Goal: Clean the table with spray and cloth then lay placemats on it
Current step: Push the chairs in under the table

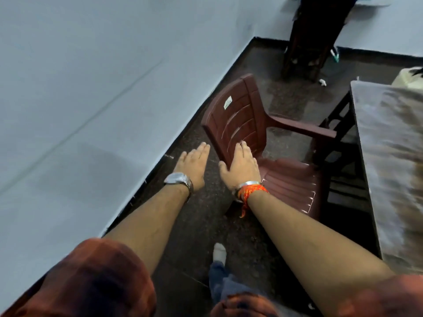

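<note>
A dark table (375, 133) with a shiny, streaked top runs along the right edge of the view. A maroon plastic armchair (242, 115) stands beside it, its back towards the wall. My right hand (240, 165), with an orange thread and a bangle at the wrist, lies on the near edge of the chair's back, thumb round the edge. My left hand (192, 163), wearing a steel watch, hovers flat and open just left of the chair, touching nothing. No spray, cloth or placemat is in view.
A pale blue wall (91, 110) runs along the left with a black skirting. A second dark chair (313, 35) stands at the far wall. A cream object (407, 78) sits at the table's far end. My foot (219, 250) is on the speckled floor.
</note>
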`<action>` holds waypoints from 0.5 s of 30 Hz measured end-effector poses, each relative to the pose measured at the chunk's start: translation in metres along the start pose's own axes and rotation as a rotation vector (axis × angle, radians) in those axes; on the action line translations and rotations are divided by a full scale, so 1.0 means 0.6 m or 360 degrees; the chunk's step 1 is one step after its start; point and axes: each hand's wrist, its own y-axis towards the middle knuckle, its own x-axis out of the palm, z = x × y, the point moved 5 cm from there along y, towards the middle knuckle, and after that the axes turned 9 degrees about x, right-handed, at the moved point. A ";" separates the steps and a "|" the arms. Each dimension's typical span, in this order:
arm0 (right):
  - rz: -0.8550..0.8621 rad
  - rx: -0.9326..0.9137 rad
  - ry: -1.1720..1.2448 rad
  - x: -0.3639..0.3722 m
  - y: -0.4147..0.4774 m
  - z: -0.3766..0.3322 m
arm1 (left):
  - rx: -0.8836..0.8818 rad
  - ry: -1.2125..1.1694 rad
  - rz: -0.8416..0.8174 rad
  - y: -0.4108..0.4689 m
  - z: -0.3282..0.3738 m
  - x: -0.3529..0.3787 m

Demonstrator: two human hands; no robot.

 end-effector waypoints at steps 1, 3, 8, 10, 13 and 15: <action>0.0018 0.0050 0.0035 0.009 0.031 -0.011 | 0.0008 0.0007 -0.0023 0.033 -0.023 0.001; 0.0021 0.0116 0.0092 0.027 0.084 -0.031 | 0.0024 0.0004 -0.0035 0.089 -0.063 0.000; 0.0006 0.0369 0.0207 0.061 0.232 -0.063 | 0.0196 0.0126 -0.0115 0.247 -0.152 -0.017; 0.0019 0.0413 0.0224 0.065 0.300 -0.082 | 0.0272 0.0193 -0.0064 0.331 -0.181 -0.046; 0.0023 0.0494 0.0254 0.071 0.377 -0.101 | 0.0423 0.0187 -0.0129 0.431 -0.208 -0.053; -0.0009 0.0555 0.0269 0.085 0.412 -0.114 | 0.0620 0.0216 -0.0193 0.494 -0.214 -0.039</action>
